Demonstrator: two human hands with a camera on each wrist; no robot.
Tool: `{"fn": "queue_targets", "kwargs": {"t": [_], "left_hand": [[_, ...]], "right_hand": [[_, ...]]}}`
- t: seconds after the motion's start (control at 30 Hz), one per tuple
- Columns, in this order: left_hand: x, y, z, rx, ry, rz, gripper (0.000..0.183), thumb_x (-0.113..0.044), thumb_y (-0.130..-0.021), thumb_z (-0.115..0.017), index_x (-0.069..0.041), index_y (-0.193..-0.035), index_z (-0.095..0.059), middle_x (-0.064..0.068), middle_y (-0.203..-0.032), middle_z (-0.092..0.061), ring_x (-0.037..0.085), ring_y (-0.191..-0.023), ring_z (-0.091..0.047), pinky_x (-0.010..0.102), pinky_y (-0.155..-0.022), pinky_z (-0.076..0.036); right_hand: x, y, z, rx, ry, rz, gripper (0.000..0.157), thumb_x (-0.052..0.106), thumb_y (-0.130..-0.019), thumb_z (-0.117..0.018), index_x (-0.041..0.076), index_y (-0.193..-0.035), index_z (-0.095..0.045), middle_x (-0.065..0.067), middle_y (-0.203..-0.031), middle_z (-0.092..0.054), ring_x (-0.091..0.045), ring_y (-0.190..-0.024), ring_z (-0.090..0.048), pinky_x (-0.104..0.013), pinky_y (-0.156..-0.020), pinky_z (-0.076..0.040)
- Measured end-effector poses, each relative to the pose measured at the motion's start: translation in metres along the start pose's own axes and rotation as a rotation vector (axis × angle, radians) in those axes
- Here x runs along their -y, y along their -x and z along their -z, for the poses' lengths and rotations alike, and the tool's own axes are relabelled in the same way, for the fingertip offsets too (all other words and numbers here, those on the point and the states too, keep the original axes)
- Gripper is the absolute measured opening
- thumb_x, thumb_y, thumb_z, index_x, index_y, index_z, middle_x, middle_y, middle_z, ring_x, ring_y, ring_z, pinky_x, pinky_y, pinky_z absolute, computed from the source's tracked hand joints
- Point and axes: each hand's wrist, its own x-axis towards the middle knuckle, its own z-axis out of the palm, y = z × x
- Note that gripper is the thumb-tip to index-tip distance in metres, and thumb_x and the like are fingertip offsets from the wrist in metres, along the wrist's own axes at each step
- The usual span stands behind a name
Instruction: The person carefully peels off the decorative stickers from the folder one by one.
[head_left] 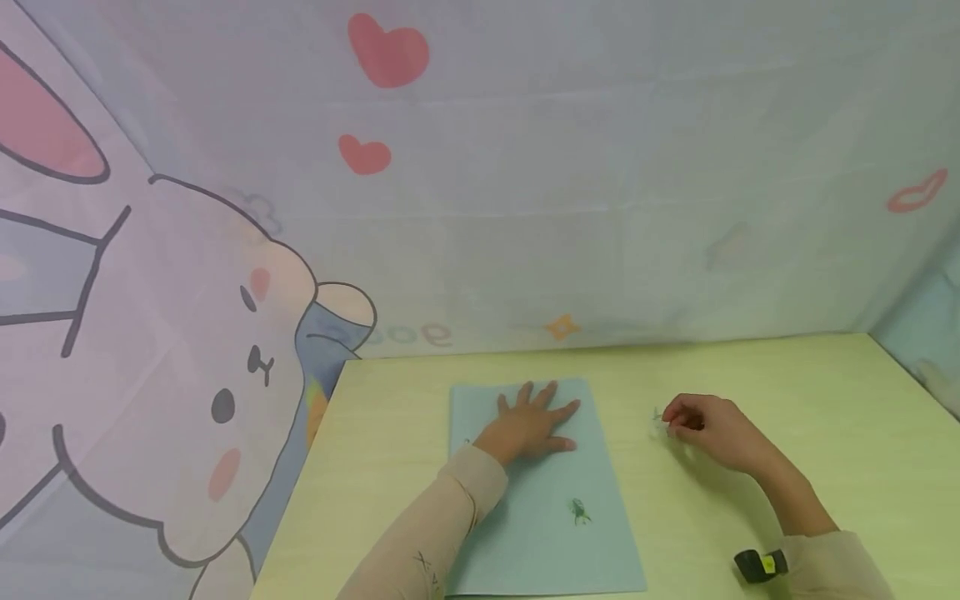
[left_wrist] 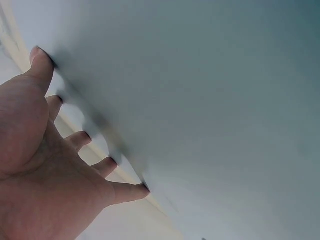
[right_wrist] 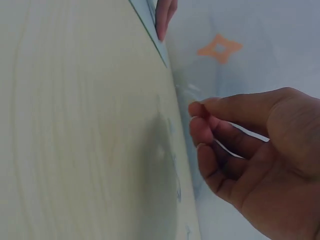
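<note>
A light blue sheet (head_left: 540,550), perhaps a folder or paper, lies on the table. My left hand (head_left: 525,427) rests on its upper part with fingers spread; in the left wrist view the fingertips (left_wrist: 132,192) press on the pale surface. A small green insect-like figure (head_left: 578,512) is on the sheet, below the left hand. To the right of the sheet, my right hand (head_left: 708,429) pinches a small clear piece (head_left: 658,423), like thin plastic film, between thumb and fingertips. In the right wrist view this film (right_wrist: 189,92) shows faintly beyond the fingertips, its kind unclear.
The pale yellow wooden table (head_left: 397,433) ends at the back against a hanging cloth (head_left: 525,250) with printed hearts. A cloth with a large rabbit print (head_left: 172,375) hangs at the left. A black device (head_left: 757,567) sits by the right sleeve.
</note>
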Motion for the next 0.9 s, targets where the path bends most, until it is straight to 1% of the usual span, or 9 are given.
{"fn": "queue_targets", "kwargs": {"t": [0.1, 0.17, 0.23, 0.43, 0.6, 0.77, 0.83, 0.9], "left_hand": [[0.000, 0.000, 0.001, 0.003, 0.007, 0.001, 0.075, -0.067, -0.102, -0.050, -0.044, -0.168, -0.023, 0.002, -0.179, -0.009, 0.043, -0.162, -0.008, 0.075, -0.120, -0.017], [-0.001, 0.001, 0.002, 0.006, 0.014, 0.000, 0.075, -0.067, -0.102, -0.050, -0.044, -0.168, -0.023, 0.002, -0.179, -0.008, 0.043, -0.162, -0.007, 0.075, -0.120, -0.017], [0.000, 0.000, 0.002, 0.008, 0.015, 0.002, 0.075, -0.067, -0.102, -0.050, -0.044, -0.169, -0.023, 0.002, -0.179, -0.008, 0.043, -0.162, -0.007, 0.075, -0.120, -0.017], [0.001, -0.001, 0.001, 0.012, 0.005, 0.006, 0.075, -0.068, -0.102, -0.049, -0.045, -0.169, -0.023, 0.002, -0.179, -0.008, 0.042, -0.162, -0.007, 0.074, -0.120, -0.018], [0.000, 0.000, 0.001, 0.015, 0.008, 0.003, 0.075, -0.067, -0.103, -0.049, -0.044, -0.169, -0.023, 0.003, -0.179, -0.008, 0.043, -0.162, -0.007, 0.075, -0.120, -0.017], [-0.001, 0.001, 0.003, 0.020, 0.018, 0.002, 0.074, -0.065, -0.103, -0.050, -0.043, -0.169, -0.023, 0.003, -0.179, -0.008, 0.043, -0.162, -0.007, 0.075, -0.120, -0.016], [-0.002, 0.000, 0.003, 0.021, 0.019, 0.005, 0.074, -0.065, -0.103, -0.050, -0.043, -0.169, -0.023, 0.003, -0.179, -0.008, 0.042, -0.162, -0.007, 0.075, -0.120, -0.017], [-0.002, 0.000, 0.003, 0.022, 0.016, 0.009, 0.074, -0.066, -0.103, -0.050, -0.043, -0.169, -0.024, 0.003, -0.179, -0.008, 0.042, -0.162, -0.007, 0.074, -0.121, -0.017]], "right_hand": [[-0.008, -0.001, -0.002, 0.061, 0.021, -0.024, 0.008, 0.003, -0.101, -0.069, 0.005, -0.109, -0.071, 0.000, -0.096, -0.071, -0.012, -0.085, -0.065, -0.028, -0.072, -0.053], [-0.011, -0.001, -0.003, 0.076, 0.033, -0.020, 0.009, 0.001, -0.101, -0.069, 0.005, -0.108, -0.072, 0.001, -0.096, -0.071, -0.012, -0.084, -0.065, -0.028, -0.071, -0.054], [-0.012, -0.002, -0.004, 0.074, 0.038, -0.014, 0.010, 0.000, -0.100, -0.068, 0.006, -0.106, -0.072, 0.001, -0.094, -0.071, -0.012, -0.082, -0.064, -0.029, -0.069, -0.054], [-0.014, -0.004, -0.010, 0.047, 0.101, 0.008, 0.011, 0.001, -0.098, -0.070, 0.010, -0.102, -0.074, 0.006, -0.089, -0.068, -0.010, -0.080, -0.061, -0.031, -0.070, -0.052], [-0.015, -0.003, -0.013, 0.046, 0.135, 0.026, 0.013, -0.001, -0.095, -0.071, 0.006, -0.106, -0.074, 0.005, -0.089, -0.066, -0.012, -0.080, -0.058, -0.033, -0.068, -0.050], [-0.016, -0.004, -0.016, 0.035, 0.172, 0.042, 0.020, -0.005, -0.092, -0.073, 0.002, -0.110, -0.073, 0.003, -0.089, -0.062, -0.013, -0.079, -0.057, -0.034, -0.068, -0.050], [-0.015, -0.005, -0.017, 0.021, 0.188, 0.051, 0.021, -0.006, -0.090, -0.072, 0.003, -0.109, -0.073, 0.003, -0.088, -0.061, -0.012, -0.079, -0.056, -0.034, -0.069, -0.050], [-0.015, -0.005, -0.017, 0.014, 0.201, 0.060, 0.019, -0.007, -0.089, -0.071, 0.006, -0.103, -0.072, 0.004, -0.087, -0.060, -0.011, -0.078, -0.055, -0.034, -0.068, -0.049]]}}
